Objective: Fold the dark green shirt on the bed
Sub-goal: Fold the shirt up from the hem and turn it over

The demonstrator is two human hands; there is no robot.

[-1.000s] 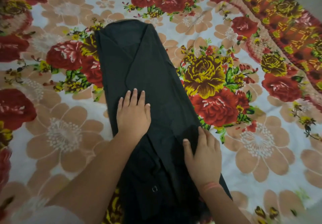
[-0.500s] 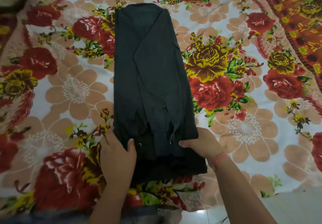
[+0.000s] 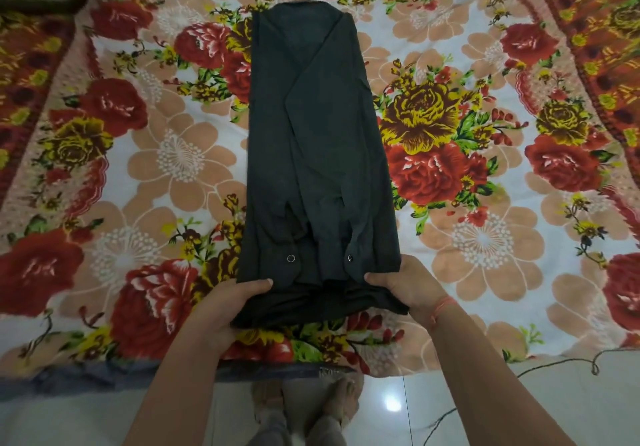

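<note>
Left hand (image 3: 228, 307) grips the near-left corner of the dark green shirt (image 3: 318, 133), thumb on top, fingers hidden beneath. The shirt lies as a long narrow strip on the bed (image 3: 156, 168), its near end at the bed's near edge. Right hand (image 3: 405, 289) pinches the near-right corner likewise. Risk: an uneven lift would skew the fold, and the loose tucked layers by the two snaps (image 3: 291, 257) could slide out.

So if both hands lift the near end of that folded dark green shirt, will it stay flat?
Probably not: the dark green fabric shirt looks floppy, bunching where the left hand and right hand grip it. Likely light; its loose overlapping flaps may slide apart.
</note>
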